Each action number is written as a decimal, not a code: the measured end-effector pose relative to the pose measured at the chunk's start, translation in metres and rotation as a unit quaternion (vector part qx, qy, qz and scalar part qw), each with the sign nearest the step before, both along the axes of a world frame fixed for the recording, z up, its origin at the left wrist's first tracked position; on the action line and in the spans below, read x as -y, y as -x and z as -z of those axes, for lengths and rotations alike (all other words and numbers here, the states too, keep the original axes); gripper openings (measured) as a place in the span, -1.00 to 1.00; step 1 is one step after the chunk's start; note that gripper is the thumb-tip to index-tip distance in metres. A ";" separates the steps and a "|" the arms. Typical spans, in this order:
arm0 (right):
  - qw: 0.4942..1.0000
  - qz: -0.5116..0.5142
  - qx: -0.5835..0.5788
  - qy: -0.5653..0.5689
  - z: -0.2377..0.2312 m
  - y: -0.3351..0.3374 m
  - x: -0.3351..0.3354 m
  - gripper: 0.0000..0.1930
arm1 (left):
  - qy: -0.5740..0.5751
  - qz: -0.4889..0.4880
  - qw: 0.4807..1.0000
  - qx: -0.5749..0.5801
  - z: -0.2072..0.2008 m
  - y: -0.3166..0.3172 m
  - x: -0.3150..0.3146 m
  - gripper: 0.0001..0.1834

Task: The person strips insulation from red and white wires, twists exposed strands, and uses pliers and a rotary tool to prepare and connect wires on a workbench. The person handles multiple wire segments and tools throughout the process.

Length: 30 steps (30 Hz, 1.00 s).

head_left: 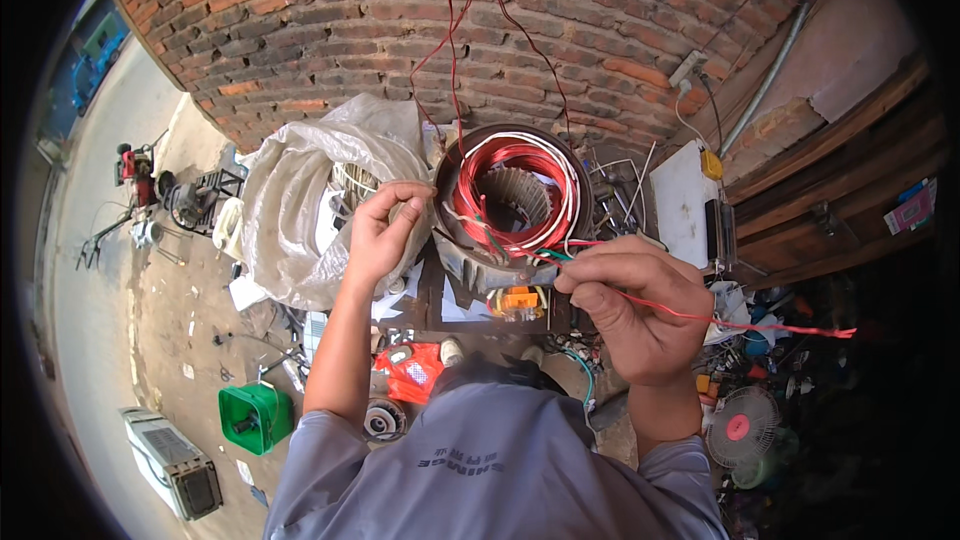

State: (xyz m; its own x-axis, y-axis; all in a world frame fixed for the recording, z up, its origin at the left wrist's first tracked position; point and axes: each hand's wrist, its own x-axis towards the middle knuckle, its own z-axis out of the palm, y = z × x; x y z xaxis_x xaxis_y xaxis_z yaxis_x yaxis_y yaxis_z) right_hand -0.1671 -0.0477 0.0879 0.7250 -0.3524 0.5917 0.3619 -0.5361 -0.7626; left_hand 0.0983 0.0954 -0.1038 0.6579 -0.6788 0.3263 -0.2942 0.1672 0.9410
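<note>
A motor stator (470, 265) in a dark round housing stands on the bench in front of me. Its red copper winding (480, 165) is bound round the inside with white cord (571, 202). My right hand (645, 305) is at the stator's near right side, fingers pinched on red lead wires (745, 326). The twisted wires run out past the hand to the right, and green sleeving (552, 255) shows by the fingertips. At the stator's left rim my left hand (382, 230) is closed in a pinch; whatever it may hold is too small to make out.
Red wires (453, 50) hang from above in front of the brick wall (400, 30). A plastic bag (285, 190) with wound parts sits left of the stator. Tools (625, 195) lie to the right. Lower down are a green bucket (250, 420) and a fan (740, 426).
</note>
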 end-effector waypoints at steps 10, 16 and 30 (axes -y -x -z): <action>0.997 -0.028 0.010 0.064 -0.035 -0.058 0.014 -0.88 | -0.009 0.062 0.995 0.076 -0.097 0.032 -0.001 -0.72; 0.998 -0.032 -0.035 0.045 0.004 -0.027 0.017 -0.87 | 0.014 0.054 0.985 0.163 -0.089 0.050 0.003 -0.81; 0.994 -0.010 -0.048 -0.102 0.042 -0.021 0.032 -0.85 | -0.136 -0.196 0.934 0.265 -0.069 0.118 0.028 -0.53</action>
State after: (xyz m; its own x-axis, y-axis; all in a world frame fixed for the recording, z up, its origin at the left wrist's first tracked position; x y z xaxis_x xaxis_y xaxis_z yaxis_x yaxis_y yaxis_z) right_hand -0.1466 -0.0795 0.0457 0.7825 -0.4436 0.4370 0.2905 -0.3607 -0.8863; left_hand -0.0198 0.0674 -0.0346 0.6680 -0.5255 0.5269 -0.7196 -0.2758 0.6372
